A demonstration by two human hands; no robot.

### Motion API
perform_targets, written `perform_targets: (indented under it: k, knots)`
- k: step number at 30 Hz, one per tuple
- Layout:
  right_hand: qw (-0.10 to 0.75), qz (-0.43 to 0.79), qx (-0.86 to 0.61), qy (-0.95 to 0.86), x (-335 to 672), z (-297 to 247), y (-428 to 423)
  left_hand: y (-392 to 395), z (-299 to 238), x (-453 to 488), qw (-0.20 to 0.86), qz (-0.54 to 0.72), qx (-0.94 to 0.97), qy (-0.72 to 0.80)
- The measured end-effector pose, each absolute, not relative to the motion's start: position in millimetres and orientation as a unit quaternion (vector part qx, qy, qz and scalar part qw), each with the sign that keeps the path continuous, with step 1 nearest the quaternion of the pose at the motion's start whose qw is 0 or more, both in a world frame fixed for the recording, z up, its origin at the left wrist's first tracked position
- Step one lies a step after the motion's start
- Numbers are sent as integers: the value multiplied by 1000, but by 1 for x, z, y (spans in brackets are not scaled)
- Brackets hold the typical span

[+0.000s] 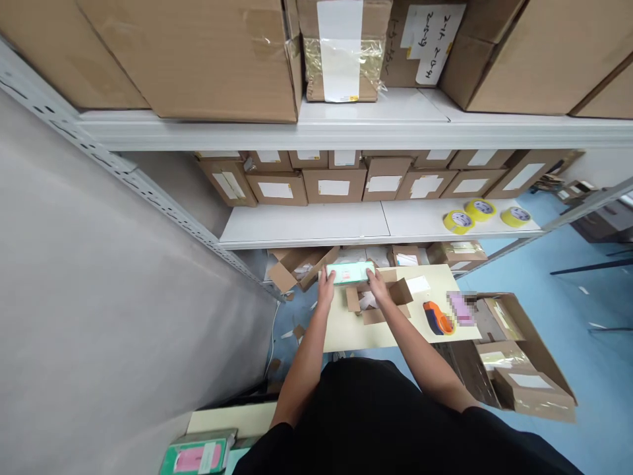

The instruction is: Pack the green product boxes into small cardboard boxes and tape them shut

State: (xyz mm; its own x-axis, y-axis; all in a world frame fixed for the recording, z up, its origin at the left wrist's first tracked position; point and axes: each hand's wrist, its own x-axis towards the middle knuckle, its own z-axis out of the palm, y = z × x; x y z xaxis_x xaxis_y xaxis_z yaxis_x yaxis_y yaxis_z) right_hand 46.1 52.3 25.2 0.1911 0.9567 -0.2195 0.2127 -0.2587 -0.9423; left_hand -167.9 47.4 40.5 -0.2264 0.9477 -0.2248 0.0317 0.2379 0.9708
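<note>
Between my two hands is a flat, pale green package (350, 272) with a small pinkish print, held level above the table. My left hand (325, 286) grips its left end, thumb on top. At the right end my right hand (376, 284) holds it the same way. Just below and behind the package stands an open cardboard box (401, 290), flaps spread, with some white material (366, 301) inside. An orange and dark blue tape dispenser (437, 319) lies on the table to the right, and a white paper (418, 284) rests near the box.
The pale yellow table (356, 340) stands before a shelf (306, 224) of labelled cartons and several yellow tape rolls (458, 221). A large carton (544, 349) of packed boxes sits at right. Green and pink packages (195, 456) lie at lower left. A wall (123, 277) bounds the left.
</note>
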Motion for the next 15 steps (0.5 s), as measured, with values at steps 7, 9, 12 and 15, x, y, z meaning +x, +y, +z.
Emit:
perform_targets:
  k: [7,9,12,15]
  knots:
    - [357,362,-744,-433,156,14,16,20,15,-77,525,254,466,665]
    - [357,352,-748,-435,163,9,10,16,10,-65,488,211,510,676]
    - [361,316,-749,-457,162,3,4,10,-1,-55,394,168,600,675]
    - [379,285,-741,-476,159,-3,-4,-1,-16,-50,354,113,664,649]
